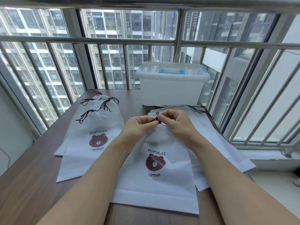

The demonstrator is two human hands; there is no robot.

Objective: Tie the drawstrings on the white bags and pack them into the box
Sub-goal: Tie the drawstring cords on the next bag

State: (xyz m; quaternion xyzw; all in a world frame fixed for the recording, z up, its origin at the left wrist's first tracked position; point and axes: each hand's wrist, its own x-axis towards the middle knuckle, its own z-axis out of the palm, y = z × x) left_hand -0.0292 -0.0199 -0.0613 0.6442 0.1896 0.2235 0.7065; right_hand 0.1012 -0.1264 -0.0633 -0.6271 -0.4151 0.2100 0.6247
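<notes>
A white drawstring bag [155, 189] with a brown bear print lies in front of me on the wooden table [32, 184], its top gathered. My left hand [140, 127] and my right hand [173, 123] meet above the gathered neck, each pinching the dark drawstring [157, 118]. A small loop of cord sticks up between the fingertips. To the left lies a pile of white bags [90, 140] with tied dark cords at their tops. More white bags [215, 143] lie flat under and right of the held one.
A translucent plastic box [172, 88] with a closed lid and blue handle and clips stands at the table's far edge. Behind it run a metal railing [113, 40] and windows. A white ledge lies to the right of the table.
</notes>
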